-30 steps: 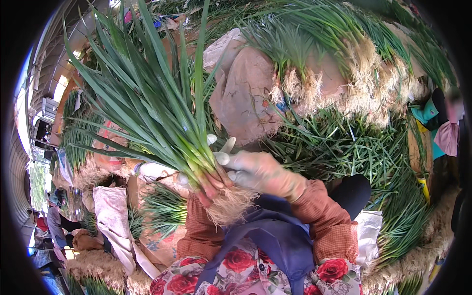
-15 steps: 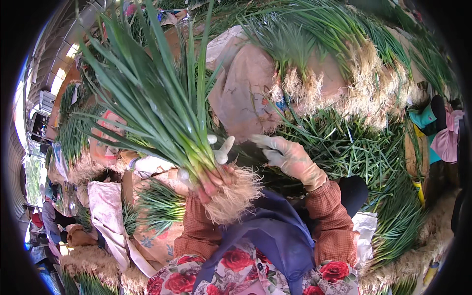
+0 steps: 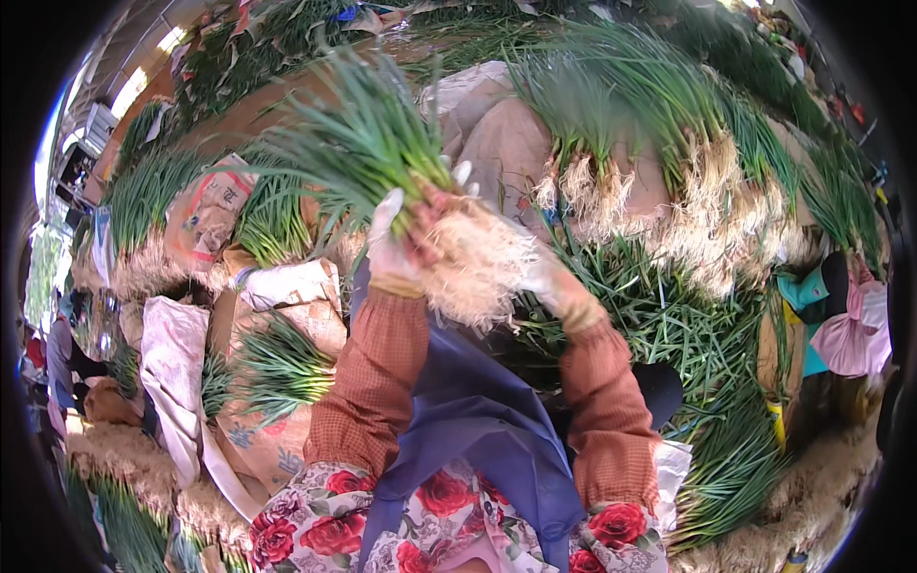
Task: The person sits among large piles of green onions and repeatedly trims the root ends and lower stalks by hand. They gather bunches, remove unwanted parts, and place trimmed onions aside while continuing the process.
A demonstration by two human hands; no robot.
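Note:
My left hand (image 3: 390, 241), in a pale glove, is closed around a bunch of spring onions (image 3: 382, 138) just above its reddish bulbs. The green leaves point up and away to the far left, and the shaggy pale roots (image 3: 478, 260) hang toward me. Close against the right side of these roots is my gloved right hand (image 3: 559, 288). Its fingers are blurred and partly hidden behind the roots, so their grip does not show.
Rooted spring onion bunches (image 3: 702, 143) lie along a cloth-covered mound (image 3: 506, 143) at the far right. Loose green leaves (image 3: 659, 310) are heaped below them. On the left are a smaller bunch (image 3: 287, 368), a whitish cloth (image 3: 174, 368) and a printed sack (image 3: 212, 210).
The bunch in my left hand has moved away from me and tilted, with its roots swinging toward the right. My right hand, earlier open and apart, has come up against the roots.

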